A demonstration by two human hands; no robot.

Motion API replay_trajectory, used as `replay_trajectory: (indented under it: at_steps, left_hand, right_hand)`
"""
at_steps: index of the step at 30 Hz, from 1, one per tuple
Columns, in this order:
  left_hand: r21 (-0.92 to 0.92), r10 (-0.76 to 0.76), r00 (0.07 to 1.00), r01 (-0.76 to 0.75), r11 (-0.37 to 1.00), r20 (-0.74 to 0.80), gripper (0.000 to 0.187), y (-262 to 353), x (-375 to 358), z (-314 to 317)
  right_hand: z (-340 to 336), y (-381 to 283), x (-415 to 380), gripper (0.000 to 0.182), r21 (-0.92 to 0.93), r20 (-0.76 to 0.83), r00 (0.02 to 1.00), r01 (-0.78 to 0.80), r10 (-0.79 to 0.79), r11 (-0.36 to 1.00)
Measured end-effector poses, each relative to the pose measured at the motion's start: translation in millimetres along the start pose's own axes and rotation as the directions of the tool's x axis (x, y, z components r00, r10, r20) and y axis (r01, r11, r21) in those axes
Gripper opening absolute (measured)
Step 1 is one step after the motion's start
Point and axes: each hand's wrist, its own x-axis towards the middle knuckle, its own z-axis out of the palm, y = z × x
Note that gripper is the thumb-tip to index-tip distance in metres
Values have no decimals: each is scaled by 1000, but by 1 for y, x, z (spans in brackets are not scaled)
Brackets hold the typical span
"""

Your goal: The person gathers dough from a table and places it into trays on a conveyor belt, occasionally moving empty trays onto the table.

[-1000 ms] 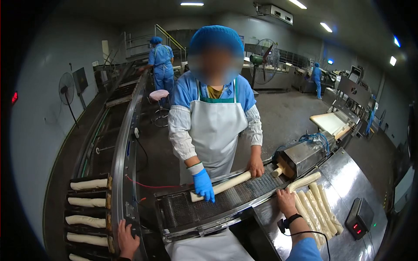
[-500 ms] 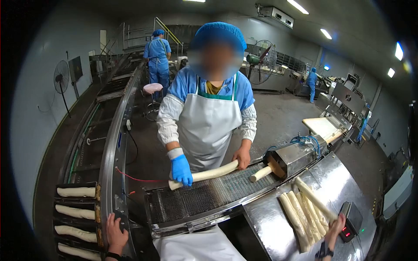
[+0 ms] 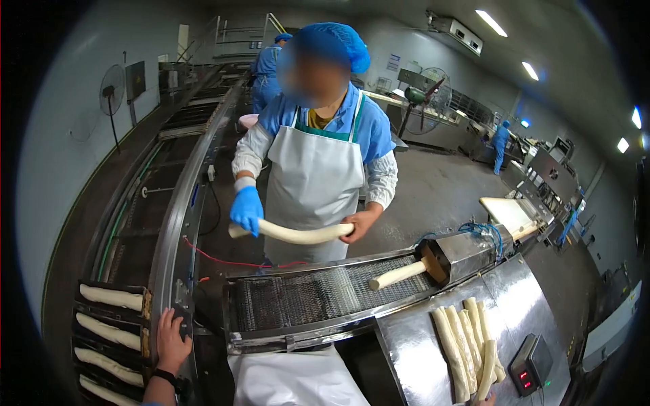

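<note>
The frontmost dough roll [image 3: 487, 371] extended lengthwise away from the nearer right hand [image 3: 488, 401], whose grip could not be determined; the left hand [image 3: 173, 342] lay open at the conveyor rail [image 3: 168, 250].

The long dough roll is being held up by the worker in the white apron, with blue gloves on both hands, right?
Not quite: the head view shows just one blue glove, and the other hand is bare. The worker in the white apron is indeed holding up the long dough roll.
</note>
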Motion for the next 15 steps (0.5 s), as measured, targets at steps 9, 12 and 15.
replay_trajectory:
  at_steps: [9, 12, 15]
  left_hand:
    - [-52, -5, 1000, 4, 999, -20, 47, 1, -2, -3]
    - [-33, 3, 1000, -4, 999, -27, 47, 1, -3, -5]
    - [-43, 19, 1000, -20, 999, -23, 46, 2, 0, -6]
  right_hand:
    - [51, -74, 20, 43, -622, 155, 977, 212, -148, 754]
    - [53, -84, 20, 45, -651, 201, 968, 248, -152, 717]
    - [50, -79, 16, 48, -676, 233, 961, 272, -151, 685]
